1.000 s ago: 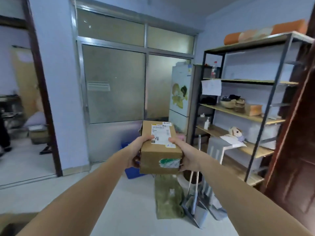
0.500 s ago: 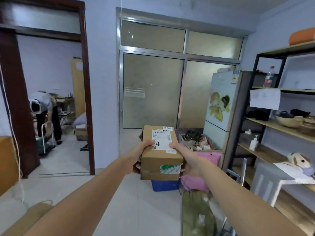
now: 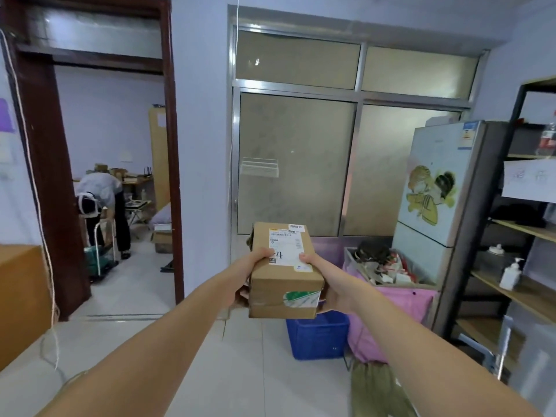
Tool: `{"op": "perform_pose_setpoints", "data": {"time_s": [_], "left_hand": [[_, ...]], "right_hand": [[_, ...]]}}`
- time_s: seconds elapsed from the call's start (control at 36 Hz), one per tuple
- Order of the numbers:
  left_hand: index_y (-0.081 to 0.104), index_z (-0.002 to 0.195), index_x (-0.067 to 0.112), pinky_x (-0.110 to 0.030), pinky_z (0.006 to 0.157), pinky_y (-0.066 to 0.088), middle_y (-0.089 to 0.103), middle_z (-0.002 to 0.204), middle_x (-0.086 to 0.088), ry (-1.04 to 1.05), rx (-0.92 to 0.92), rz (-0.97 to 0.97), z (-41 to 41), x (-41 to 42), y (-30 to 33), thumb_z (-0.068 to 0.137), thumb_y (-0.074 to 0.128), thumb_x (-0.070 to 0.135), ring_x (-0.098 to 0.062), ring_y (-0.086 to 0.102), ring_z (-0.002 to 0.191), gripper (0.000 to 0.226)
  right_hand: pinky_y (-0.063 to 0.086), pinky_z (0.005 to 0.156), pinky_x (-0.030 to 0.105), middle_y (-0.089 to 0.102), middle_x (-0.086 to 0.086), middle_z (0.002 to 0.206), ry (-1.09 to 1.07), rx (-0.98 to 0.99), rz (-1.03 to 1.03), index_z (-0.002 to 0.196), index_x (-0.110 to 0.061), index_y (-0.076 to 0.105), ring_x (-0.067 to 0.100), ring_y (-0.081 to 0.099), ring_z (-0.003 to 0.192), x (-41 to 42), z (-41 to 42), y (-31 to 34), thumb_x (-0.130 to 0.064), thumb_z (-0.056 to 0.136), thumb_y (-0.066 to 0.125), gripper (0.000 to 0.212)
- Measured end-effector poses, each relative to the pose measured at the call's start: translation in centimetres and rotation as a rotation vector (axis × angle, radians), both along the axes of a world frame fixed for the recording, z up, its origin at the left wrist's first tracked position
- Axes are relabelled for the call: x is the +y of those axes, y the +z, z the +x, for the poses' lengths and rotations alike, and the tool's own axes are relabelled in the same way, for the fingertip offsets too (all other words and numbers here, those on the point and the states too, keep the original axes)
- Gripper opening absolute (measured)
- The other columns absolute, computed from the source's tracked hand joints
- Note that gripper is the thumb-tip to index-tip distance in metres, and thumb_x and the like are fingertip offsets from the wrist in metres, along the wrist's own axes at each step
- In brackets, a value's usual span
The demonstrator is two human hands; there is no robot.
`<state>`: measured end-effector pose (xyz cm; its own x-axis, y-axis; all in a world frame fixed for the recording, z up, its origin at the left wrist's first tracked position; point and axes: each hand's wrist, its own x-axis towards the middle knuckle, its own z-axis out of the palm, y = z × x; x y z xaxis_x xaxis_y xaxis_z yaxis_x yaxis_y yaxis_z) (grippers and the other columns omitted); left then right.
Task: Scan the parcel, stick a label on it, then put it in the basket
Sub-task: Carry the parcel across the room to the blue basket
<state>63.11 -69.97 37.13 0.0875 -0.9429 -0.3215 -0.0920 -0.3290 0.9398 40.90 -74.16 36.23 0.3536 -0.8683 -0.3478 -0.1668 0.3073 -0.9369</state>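
1. I've got the parcel point(image 3: 285, 267) out in front of me at arm's length, up off the floor, both arms stretched forward.
2. My left hand point(image 3: 251, 273) is clamped on the box's left side, thumb over the top edge, touching the white label point(image 3: 285, 246).
3. My right hand point(image 3: 326, 279) grips the right side, thumb pressed on the label's right edge.
4. The label sits flat on the top face, barcode at the far end, a big "4" near my left thumb.
5. A green and white sticker point(image 3: 301, 298) shows on the front face, towards the right.
6. Below the box, on the floor, stands a blue basket point(image 3: 316, 338), with a pink bin point(image 3: 400, 305) of clutter just beside it to the right.
7. A fridge point(image 3: 436, 188) stands behind the bin, a doorway point(image 3: 114, 188) opens to my left.
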Motion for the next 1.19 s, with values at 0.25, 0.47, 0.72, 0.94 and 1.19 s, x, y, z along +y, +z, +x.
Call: {"op": "perform_pose_setpoints", "data": {"time_s": [0.25, 0.47, 0.72, 0.94, 1.19], "left_hand": [[0.069, 0.108, 0.021, -0.048, 0.081, 0.062, 0.076, 0.102, -0.012, -0.031, 0.009, 0.013, 4.4, -9.8, -0.6, 0.056, 0.075, 0.072, -0.029, 0.075, 0.085, 0.072], [0.072, 0.107, 0.023, -0.035, 0.055, 0.060, 0.080, 0.079, -0.005, -0.048, 0.059, 0.028, 5.1, -20.4, -2.6, 0.050, 0.078, 0.073, -0.021, 0.076, 0.063, 0.076], [0.073, 0.107, 0.025, -0.040, 0.057, 0.061, 0.080, 0.086, -0.005, -0.038, 0.050, 0.039, 5.2, -33.3, -4.1, 0.048, 0.082, 0.074, -0.023, 0.078, 0.073, 0.077], [0.072, 0.107, 0.024, -0.038, 0.058, 0.061, 0.079, 0.097, -0.008, -0.024, 0.019, 0.057, 6.9, -43.5, -5.1, 0.055, 0.077, 0.071, -0.022, 0.078, 0.070, 0.071], [0.071, 0.110, 0.026, -0.039, 0.061, 0.061, 0.078, 0.102, -0.008, -0.046, 0.011, 0.091, 10.9, -56.9, -6.7, 0.057, 0.077, 0.073, -0.026, 0.075, 0.084, 0.071]], "right_hand": [[0.050, 0.104, 0.057, 0.079, 0.013, 0.110, -0.019, -0.004, 0.026, 0.123, -0.022, 0.065, 0.038, 0.066, 0.114, -9.5, 4.3, -1.2, -0.071, 0.071, 0.074, 0.072], [0.053, 0.099, 0.055, 0.079, 0.011, 0.112, -0.007, 0.026, 0.037, 0.127, -0.026, 0.062, 0.037, 0.066, 0.116, -20.0, 4.5, -2.4, -0.073, 0.062, 0.077, 0.082], [0.052, 0.103, 0.055, 0.076, 0.012, 0.120, 0.040, 0.017, 0.047, 0.131, -0.026, 0.062, 0.036, 0.065, 0.118, -32.8, 4.3, -4.0, -0.074, 0.061, 0.077, 0.086], [0.049, 0.107, 0.057, 0.074, 0.011, 0.124, 0.082, 0.008, 0.084, 0.129, -0.027, 0.063, 0.035, 0.064, 0.120, -44.0, 6.2, -5.4, -0.073, 0.074, 0.071, 0.072], [0.055, 0.099, 0.051, 0.079, 0.007, 0.113, 0.072, 0.048, 0.094, 0.125, -0.031, 0.066, 0.032, 0.068, 0.116, -57.2, 10.2, -7.4, -0.077, 0.066, 0.074, 0.075]]}}
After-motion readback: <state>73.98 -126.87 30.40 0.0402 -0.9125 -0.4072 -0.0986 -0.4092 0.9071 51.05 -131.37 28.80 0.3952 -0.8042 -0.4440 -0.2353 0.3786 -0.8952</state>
